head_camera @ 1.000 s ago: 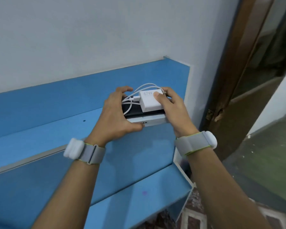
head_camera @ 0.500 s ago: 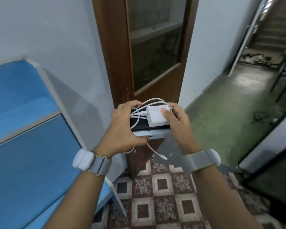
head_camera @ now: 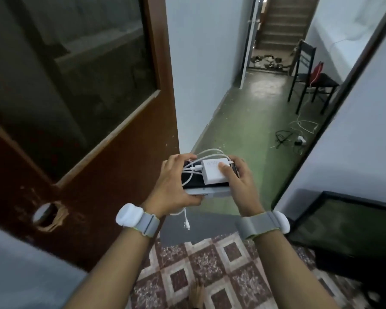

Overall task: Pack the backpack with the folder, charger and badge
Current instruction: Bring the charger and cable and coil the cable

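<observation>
A white charger block (head_camera: 212, 171) with its looped white cable (head_camera: 194, 172) lies on top of a flat black-and-white stack (head_camera: 207, 191) that I carry in front of me. My left hand (head_camera: 173, 186) grips the stack's left end, thumb underneath at the front. My right hand (head_camera: 239, 178) holds the right end, its thumb pressing down on the charger. The cable's plug end (head_camera: 187, 224) dangles below my left wrist. No backpack or badge can be made out.
A brown wooden door (head_camera: 83, 130) with a glass pane stands open at left. Ahead runs a green-floored corridor (head_camera: 250, 117) with a black chair (head_camera: 308, 76), loose cables (head_camera: 294, 134) on the floor and stairs beyond. A dark framed panel (head_camera: 348, 221) leans at right. Patterned tiles lie underfoot.
My view has swung right, from the blue shelf past the door to the corridor. Both hands keep the same hold on the stack and charger; the cable end now hangs loose.
</observation>
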`<action>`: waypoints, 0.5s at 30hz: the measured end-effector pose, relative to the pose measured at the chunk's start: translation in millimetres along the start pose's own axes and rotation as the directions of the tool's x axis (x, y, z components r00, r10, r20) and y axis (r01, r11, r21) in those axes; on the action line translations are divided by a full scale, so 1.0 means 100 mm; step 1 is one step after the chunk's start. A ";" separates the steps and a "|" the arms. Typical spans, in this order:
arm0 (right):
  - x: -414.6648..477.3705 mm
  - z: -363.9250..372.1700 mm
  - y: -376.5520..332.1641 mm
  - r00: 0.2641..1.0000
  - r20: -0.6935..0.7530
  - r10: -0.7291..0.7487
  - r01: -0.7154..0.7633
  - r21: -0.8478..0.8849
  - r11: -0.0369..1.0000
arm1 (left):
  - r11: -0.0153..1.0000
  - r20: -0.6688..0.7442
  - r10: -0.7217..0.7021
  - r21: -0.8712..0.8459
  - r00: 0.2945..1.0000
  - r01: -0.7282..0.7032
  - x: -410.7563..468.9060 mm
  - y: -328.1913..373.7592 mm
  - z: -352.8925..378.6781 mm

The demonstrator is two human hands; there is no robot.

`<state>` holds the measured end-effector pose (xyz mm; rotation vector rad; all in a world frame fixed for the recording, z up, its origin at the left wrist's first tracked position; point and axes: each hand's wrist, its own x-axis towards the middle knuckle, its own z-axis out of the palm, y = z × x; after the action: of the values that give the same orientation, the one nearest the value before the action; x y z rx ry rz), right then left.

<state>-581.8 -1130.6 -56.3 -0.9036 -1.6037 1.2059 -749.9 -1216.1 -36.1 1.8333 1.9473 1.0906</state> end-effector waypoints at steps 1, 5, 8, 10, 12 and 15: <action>0.21 -0.04 0.09 1.000 -0.017 0.014 -0.014 0.001 1.000 | 1.000 0.014 0.016 0.001 1.000 -0.016 0.25 -0.07 0.08; 1.15 -0.19 0.35 0.994 -0.104 0.018 -0.018 0.001 1.000 | 0.997 0.066 0.079 0.000 0.995 -0.079 1.32 -0.30 0.32; 1.86 -0.33 0.50 0.989 -0.145 0.023 -0.026 -0.019 0.999 | 0.993 0.102 0.114 0.012 0.988 -0.116 2.13 -0.42 0.48; 2.29 -0.45 0.62 0.983 -0.180 0.028 -0.035 -0.034 0.999 | 0.989 0.137 0.144 0.003 0.980 -0.146 2.63 -0.49 0.63; 2.73 -0.59 0.75 0.978 -0.207 0.023 -0.033 -0.045 0.998 | 0.986 0.153 0.166 -0.017 0.974 -0.165 3.14 -0.57 0.80; 3.46 -0.86 0.95 0.972 -0.234 0.011 -0.020 -0.037 0.999 | 0.976 0.145 0.219 -0.033 0.965 -0.216 3.94 -0.66 1.14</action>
<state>-608.8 -762.7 -58.7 -1.0442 -1.4367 1.0392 -795.7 -803.2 -38.8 2.0935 1.6806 0.9946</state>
